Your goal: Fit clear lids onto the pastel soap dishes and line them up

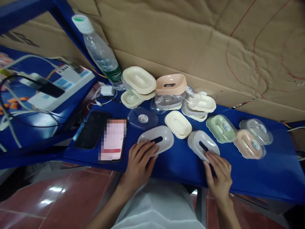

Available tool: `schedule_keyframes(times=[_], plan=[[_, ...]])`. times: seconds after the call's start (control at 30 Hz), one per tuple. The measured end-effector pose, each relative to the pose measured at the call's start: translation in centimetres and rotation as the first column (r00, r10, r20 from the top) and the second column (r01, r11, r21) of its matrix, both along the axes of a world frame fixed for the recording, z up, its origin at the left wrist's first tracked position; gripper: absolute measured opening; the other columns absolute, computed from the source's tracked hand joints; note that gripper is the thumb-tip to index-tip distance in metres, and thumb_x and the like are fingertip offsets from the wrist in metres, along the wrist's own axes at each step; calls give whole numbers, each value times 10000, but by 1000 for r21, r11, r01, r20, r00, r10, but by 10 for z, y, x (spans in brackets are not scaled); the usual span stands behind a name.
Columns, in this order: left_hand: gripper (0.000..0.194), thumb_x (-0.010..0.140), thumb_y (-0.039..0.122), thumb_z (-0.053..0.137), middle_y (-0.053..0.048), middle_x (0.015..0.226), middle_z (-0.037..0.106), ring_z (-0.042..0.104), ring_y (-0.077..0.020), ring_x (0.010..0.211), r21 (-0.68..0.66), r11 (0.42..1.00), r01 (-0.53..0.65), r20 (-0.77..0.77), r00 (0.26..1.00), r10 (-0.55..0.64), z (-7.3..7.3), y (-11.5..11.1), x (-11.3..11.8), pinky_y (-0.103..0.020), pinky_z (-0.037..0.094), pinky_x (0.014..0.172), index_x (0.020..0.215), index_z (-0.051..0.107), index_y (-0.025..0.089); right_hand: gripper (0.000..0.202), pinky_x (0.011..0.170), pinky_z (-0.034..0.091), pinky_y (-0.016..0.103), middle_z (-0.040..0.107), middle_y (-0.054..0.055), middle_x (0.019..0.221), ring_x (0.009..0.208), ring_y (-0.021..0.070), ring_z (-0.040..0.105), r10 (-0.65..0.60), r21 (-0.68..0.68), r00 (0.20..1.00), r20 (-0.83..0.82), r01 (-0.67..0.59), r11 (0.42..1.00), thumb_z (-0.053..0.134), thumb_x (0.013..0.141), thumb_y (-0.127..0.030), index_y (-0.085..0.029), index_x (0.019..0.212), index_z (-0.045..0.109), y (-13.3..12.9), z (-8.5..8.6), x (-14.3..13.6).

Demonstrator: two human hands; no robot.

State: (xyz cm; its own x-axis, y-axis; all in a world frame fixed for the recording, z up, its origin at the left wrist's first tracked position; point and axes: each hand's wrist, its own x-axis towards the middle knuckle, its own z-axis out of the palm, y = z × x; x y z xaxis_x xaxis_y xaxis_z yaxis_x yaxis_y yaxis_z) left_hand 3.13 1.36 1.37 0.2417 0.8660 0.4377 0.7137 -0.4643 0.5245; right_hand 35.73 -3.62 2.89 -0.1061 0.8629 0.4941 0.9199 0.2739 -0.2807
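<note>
My left hand (142, 160) grips the near left rim of a pale grey oval soap dish (166, 140), fingers over the edge and thumb in front. The dish has a dark slot in its middle. With bent fingers, my right hand (219, 173) holds the near edge of a second grey soap dish (213, 144), also slotted. Between and behind them lies a cream oval tray (178, 124). A clear lid (133, 119) with a round sticker lies behind the left dish. Right of the second dish are a green soap dish (220, 128) and a peach soap dish (247, 144), both under clear lids.
Stacked cream dishes (139, 79) and a peach dish (177, 84) stand at the back against cardboard (181, 41). To the left are a water bottle (102, 57), a white charger (107, 90), two phones (90, 130) and a power strip (54, 95) with cables.
</note>
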Motion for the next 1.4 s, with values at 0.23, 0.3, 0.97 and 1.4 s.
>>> schedule_keyframes(times=[0.23, 0.3, 0.97, 1.4], plan=[[430, 993, 140, 688, -94, 1333, 733, 612, -287, 1329, 44, 998, -47, 94, 995, 43, -2, -1, -2, -520, 482, 1134, 1400, 636, 269, 366, 952, 512, 420, 788, 69, 1265, 1142, 272, 719, 199, -29, 976, 83, -197, 980, 597, 1062, -273, -281, 1421, 670, 96, 14, -49], [426, 998, 148, 683, -88, 1327, 736, 625, -284, 1307, 48, 997, -68, 104, 993, 63, -2, -2, -2, -526, 484, 1128, 1400, 635, 282, 354, 958, 494, 415, 775, 69, 1303, 1165, 268, 697, 252, -93, 957, 144, -241, 966, 554, 1086, -318, -269, 1416, 673, 113, 13, -60], [378, 1047, 243, 635, -77, 1316, 773, 698, -279, 1219, 81, 996, 42, -95, 995, -34, 15, 27, 26, -513, 431, 1127, 1423, 654, 273, 454, 1138, 431, 491, 687, 96, 1466, 1405, 266, 607, 292, -214, 930, 223, -245, 945, 549, 1070, -199, -259, 1520, 549, 22, 13, -5], [524, 1055, 91, 444, -122, 1588, 570, 511, -269, 1508, -22, 974, 226, -181, 957, -226, 34, 69, 27, -539, 443, 1244, 1544, 548, 249, 397, 1084, 464, 512, 741, 73, 1365, 1243, 294, 679, 211, -137, 976, 57, -202, 970, 643, 1035, -244, -296, 1428, 625, 6, 1, -12]])
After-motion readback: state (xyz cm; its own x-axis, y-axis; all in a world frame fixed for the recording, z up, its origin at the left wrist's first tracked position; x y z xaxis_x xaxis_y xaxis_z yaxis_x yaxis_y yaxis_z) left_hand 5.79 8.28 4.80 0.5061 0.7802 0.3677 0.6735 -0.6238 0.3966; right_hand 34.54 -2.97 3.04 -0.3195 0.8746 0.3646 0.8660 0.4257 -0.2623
